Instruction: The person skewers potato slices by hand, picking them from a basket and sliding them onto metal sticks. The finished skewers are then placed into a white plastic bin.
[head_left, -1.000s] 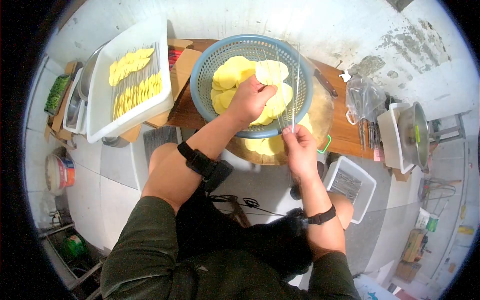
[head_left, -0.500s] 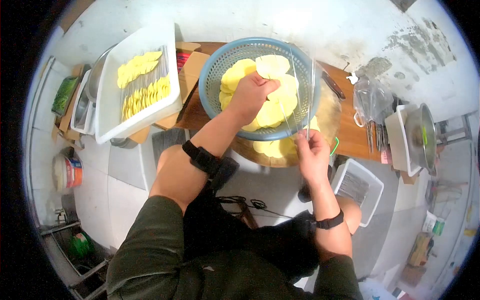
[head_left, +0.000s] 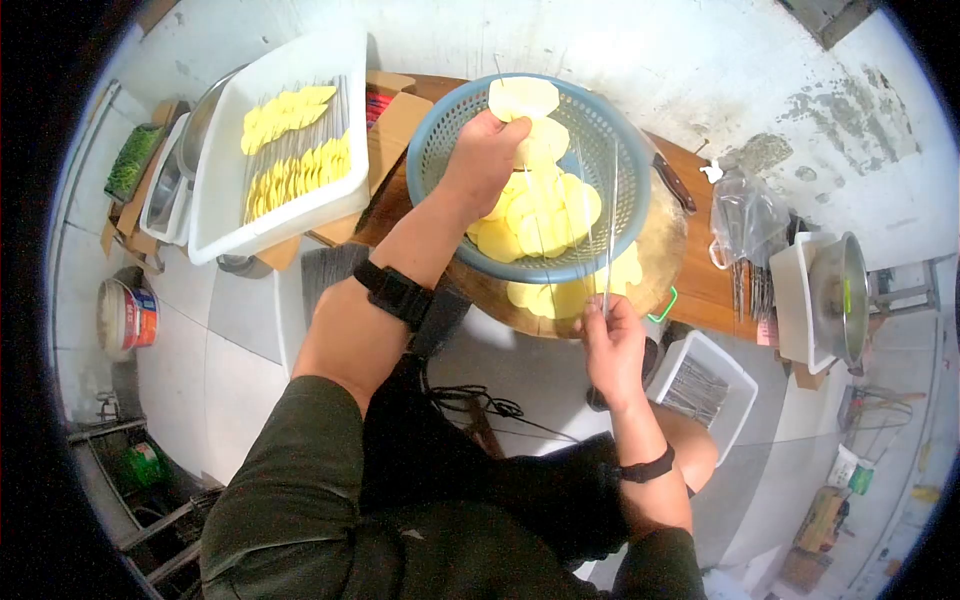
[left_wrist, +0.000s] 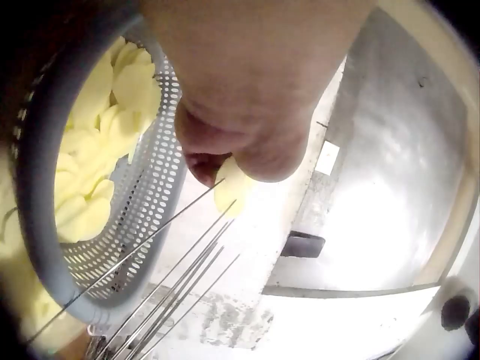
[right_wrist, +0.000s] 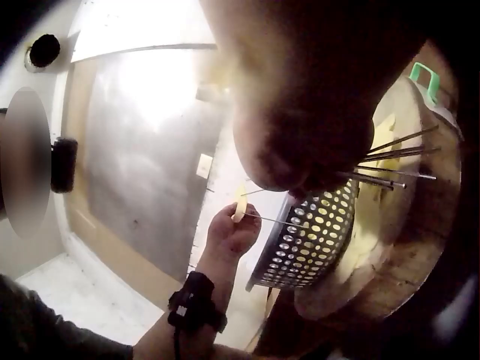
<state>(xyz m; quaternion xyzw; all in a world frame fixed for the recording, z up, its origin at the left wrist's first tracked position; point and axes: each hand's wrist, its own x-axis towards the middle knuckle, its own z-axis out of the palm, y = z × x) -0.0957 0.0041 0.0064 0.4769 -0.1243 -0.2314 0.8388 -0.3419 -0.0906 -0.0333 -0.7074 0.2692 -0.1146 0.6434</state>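
Note:
My left hand (head_left: pixel 478 165) pinches a yellow slice (head_left: pixel 540 143) over the far left part of the blue-grey basket (head_left: pixel 420 150); another slice (head_left: pixel 523 97) shows just beyond the fingertips. In the left wrist view, a thin metal skewer (left_wrist: pixel 142 251) reaches the held slice (left_wrist: pixel 231 191). My right hand (head_left: pixel 614 350) grips several skewers (head_left: pixel 610 230) near the basket's near right rim, their shafts spread over it. The right wrist view shows skewer ends (right_wrist: pixel 394 154) sticking out behind this hand (right_wrist: pixel 300 142). More yellow slices (head_left: pixel 540 215) lie in the basket.
A white tray (head_left: pixel 215 225) at left holds rows of skewered slices. Under the basket is a round board (head_left: pixel 665 240) with slices, a knife (head_left: pixel 675 185) beside it. A lower white bin (head_left: pixel 735 400) holds skewers; a plastic bag (head_left: pixel 745 205) and metal bowl (head_left: pixel 850 300) stand right.
My left hand has moved up and slightly left, toward the basket's far rim, with the pinched slice. My right hand has shifted a little toward my body, still gripping the skewers.

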